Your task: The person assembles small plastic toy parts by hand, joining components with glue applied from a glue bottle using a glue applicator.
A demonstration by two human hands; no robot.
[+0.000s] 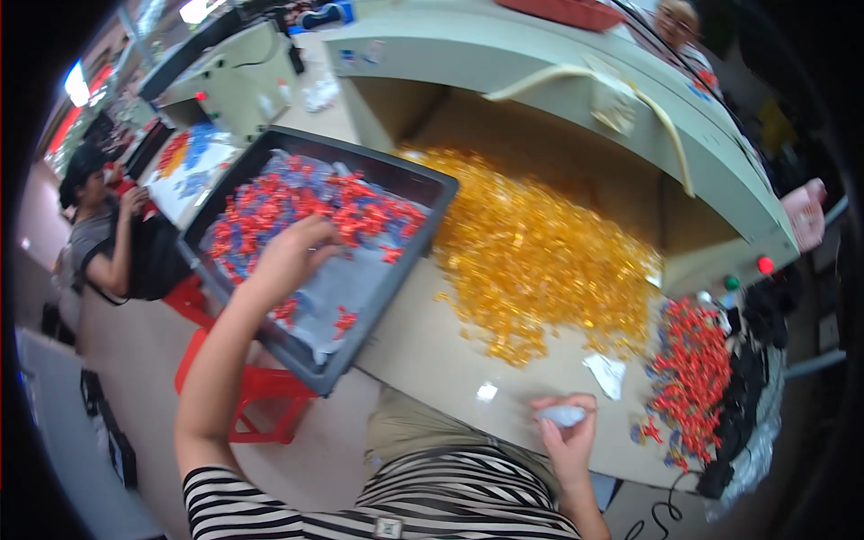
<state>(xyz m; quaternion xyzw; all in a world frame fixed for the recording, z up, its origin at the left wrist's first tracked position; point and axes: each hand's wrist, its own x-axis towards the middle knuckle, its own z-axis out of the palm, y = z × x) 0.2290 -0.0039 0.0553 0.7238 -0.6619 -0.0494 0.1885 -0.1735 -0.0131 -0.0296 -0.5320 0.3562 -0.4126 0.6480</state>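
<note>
Fingers of my left hand curled down among red and blue pieces in the dark tray, right hand right of the tray, fingertips pinched on a small pale piece, yellow pieces heaped just beyond the tray's right rim.

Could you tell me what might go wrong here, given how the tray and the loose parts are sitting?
The dark tray juts past the table edge while the left hand digs in its red and blue pieces; pressing down there might tip it. The heap of yellow pieces spreads toward that edge, so some could slide off. The right hand pinches a small pale item that could slip.
</note>
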